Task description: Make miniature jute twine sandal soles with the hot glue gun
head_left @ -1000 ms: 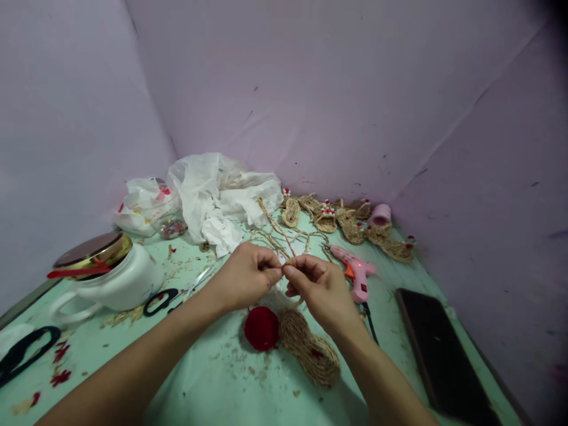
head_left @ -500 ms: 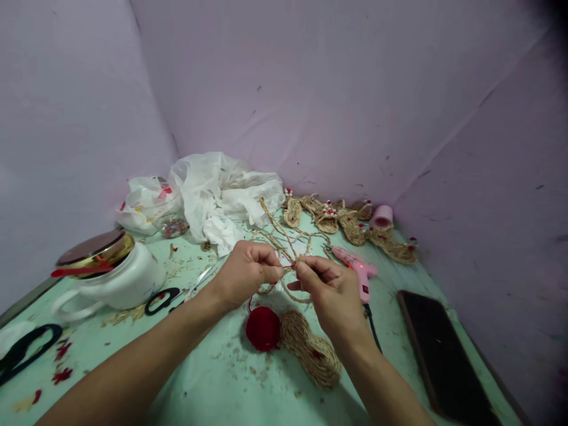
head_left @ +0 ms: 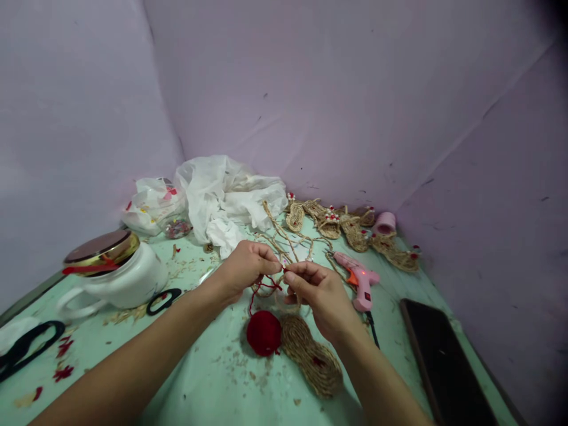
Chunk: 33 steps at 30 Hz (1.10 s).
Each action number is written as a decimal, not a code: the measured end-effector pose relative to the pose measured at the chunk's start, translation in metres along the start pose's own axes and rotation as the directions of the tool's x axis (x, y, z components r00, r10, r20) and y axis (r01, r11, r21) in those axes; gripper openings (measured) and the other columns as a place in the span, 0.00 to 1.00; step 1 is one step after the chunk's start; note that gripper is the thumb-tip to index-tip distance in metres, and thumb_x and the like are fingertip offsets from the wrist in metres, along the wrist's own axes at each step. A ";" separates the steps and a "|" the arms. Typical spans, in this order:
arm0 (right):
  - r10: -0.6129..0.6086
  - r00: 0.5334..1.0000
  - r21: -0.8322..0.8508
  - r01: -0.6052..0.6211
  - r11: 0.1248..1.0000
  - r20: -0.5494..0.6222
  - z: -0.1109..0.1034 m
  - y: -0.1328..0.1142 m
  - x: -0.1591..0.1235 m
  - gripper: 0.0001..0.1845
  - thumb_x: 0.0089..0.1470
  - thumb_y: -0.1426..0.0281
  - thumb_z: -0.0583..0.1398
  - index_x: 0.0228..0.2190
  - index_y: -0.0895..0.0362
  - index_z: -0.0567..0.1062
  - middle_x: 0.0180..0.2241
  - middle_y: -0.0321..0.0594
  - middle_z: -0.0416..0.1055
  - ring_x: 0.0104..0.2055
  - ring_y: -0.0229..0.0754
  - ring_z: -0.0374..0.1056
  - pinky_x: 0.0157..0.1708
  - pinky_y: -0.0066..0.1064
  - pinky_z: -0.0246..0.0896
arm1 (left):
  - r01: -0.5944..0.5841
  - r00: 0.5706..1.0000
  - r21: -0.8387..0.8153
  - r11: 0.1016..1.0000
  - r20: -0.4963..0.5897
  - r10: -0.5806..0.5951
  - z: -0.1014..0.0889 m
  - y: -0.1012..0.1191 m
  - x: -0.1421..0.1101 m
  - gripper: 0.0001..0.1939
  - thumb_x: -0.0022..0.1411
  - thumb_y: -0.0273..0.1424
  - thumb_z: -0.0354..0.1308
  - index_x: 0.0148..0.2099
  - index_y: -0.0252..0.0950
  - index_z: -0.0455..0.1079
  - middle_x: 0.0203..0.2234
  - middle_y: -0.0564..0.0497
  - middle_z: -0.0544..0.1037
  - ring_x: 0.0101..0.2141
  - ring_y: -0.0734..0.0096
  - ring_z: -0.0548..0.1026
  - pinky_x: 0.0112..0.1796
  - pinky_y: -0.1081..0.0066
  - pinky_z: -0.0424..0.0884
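My left hand and my right hand meet over the middle of the table, fingertips pinched on red yarn. A loose strand hangs beneath the left fingers and runs down to a red yarn ball. Touching that ball on its right lies a coiled jute sole shape with a small dark red mark. Behind the hands, lengths of jute rope lie in loose loops, partly hidden by my fingers.
A pink glue gun with a lit red light lies at right, near a black phone. Jute pieces with beads line the wall. At left are a white pot, scissors and white plastic bags.
The red yarn now shows as a loose dangling strand below my left hand. My fingertips parted slightly, then came close together again. The view has shifted a little.
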State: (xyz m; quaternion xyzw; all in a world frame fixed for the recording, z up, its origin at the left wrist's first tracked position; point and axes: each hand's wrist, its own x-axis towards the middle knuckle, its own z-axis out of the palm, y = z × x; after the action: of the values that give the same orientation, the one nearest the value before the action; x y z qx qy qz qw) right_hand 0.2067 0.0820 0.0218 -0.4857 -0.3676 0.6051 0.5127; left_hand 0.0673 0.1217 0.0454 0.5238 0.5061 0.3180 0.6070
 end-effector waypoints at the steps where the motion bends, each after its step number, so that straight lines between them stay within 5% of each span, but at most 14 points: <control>1: -0.012 1.000 -0.006 0.011 1.000 -0.026 0.000 0.000 0.001 0.13 0.30 0.65 0.68 0.20 0.60 0.74 0.15 0.30 0.67 0.15 0.30 0.61 0.18 0.25 0.63 | -0.043 0.999 0.058 0.997 -0.006 0.044 -0.002 0.000 0.001 0.04 0.40 0.29 0.57 0.21 0.33 0.66 0.10 0.60 0.61 0.13 0.84 0.52 0.17 0.78 0.49; 4: -0.030 0.994 -0.008 0.029 1.000 -0.101 -0.004 -0.002 0.003 0.13 0.29 0.64 0.67 0.18 0.60 0.73 0.15 0.30 0.66 0.15 0.30 0.59 0.16 0.25 0.62 | -0.217 0.949 0.353 0.910 -0.144 0.282 -0.009 0.003 0.000 0.14 0.43 0.28 0.56 0.37 0.33 0.70 0.26 0.53 0.73 0.19 0.81 0.61 0.22 0.76 0.58; 7: -0.040 0.988 -0.032 0.036 0.999 -0.151 -0.011 -0.004 0.005 0.13 0.28 0.65 0.68 0.18 0.60 0.73 0.15 0.31 0.66 0.15 0.30 0.58 0.14 0.25 0.58 | -0.198 0.887 0.593 0.780 -0.230 0.401 -0.013 0.009 -0.012 0.16 0.47 0.30 0.55 0.41 0.35 0.69 0.32 0.51 0.74 0.21 0.78 0.64 0.24 0.75 0.59; 11: -0.075 0.978 -0.066 0.064 0.996 -0.193 -0.017 -0.005 0.008 0.13 0.27 0.65 0.68 0.19 0.61 0.75 0.14 0.32 0.67 0.14 0.30 0.57 0.12 0.23 0.52 | -0.143 0.966 0.724 0.675 -0.047 0.255 -0.024 0.011 -0.038 0.08 0.50 0.31 0.52 0.26 0.35 0.70 0.17 0.55 0.70 0.21 0.75 0.65 0.23 0.74 0.58; 14: -0.087 0.973 -0.062 0.075 0.995 -0.212 -0.018 -0.005 0.009 0.13 0.26 0.66 0.68 0.18 0.60 0.75 0.14 0.31 0.67 0.13 0.29 0.56 0.12 0.23 0.49 | -0.021 0.968 0.843 0.537 -0.117 0.222 -0.047 0.003 -0.051 0.09 0.51 0.29 0.48 0.26 0.36 0.70 0.19 0.53 0.72 0.24 0.71 0.68 0.25 0.73 0.58; 19: -0.047 0.977 -0.022 0.043 0.999 -0.209 -0.018 -0.009 0.008 0.14 0.24 0.67 0.69 0.18 0.60 0.75 0.13 0.31 0.66 0.14 0.29 0.56 0.14 0.22 0.49 | 0.214 0.976 0.969 0.121 -0.218 0.016 -0.077 -0.024 -0.058 0.10 0.47 0.24 0.46 0.30 0.36 0.68 0.27 0.45 0.76 0.30 0.61 0.72 0.26 0.70 0.59; 26: 0.193 0.981 0.052 -0.191 0.980 -0.021 -0.029 -0.014 0.005 0.15 0.25 0.67 0.71 0.16 0.61 0.73 0.13 0.28 0.63 0.12 0.22 0.50 0.09 0.15 0.36 | 0.217 0.975 0.975 0.050 -0.214 -0.063 -0.071 -0.047 -0.061 0.18 0.45 0.21 0.45 0.40 0.35 0.65 0.29 0.42 0.76 0.32 0.51 0.74 0.26 0.65 0.61; 33: 0.274 0.957 0.086 -0.282 0.956 0.093 -0.026 -0.015 0.003 0.13 0.26 0.71 0.71 0.19 0.61 0.76 0.21 0.39 0.74 0.16 0.29 0.65 0.12 0.15 0.57 | 0.190 0.977 0.979 0.069 -0.196 0.086 -0.078 -0.058 -0.064 0.17 0.44 0.18 0.45 0.36 0.34 0.66 0.33 0.42 0.71 0.36 0.55 0.71 0.31 0.65 0.62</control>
State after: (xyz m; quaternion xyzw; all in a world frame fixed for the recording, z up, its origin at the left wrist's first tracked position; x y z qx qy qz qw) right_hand 0.2356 0.0867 0.0282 -0.4820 -0.2857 0.7076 0.4305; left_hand -0.0334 0.0735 0.0129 0.7423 0.6635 -0.0832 0.0427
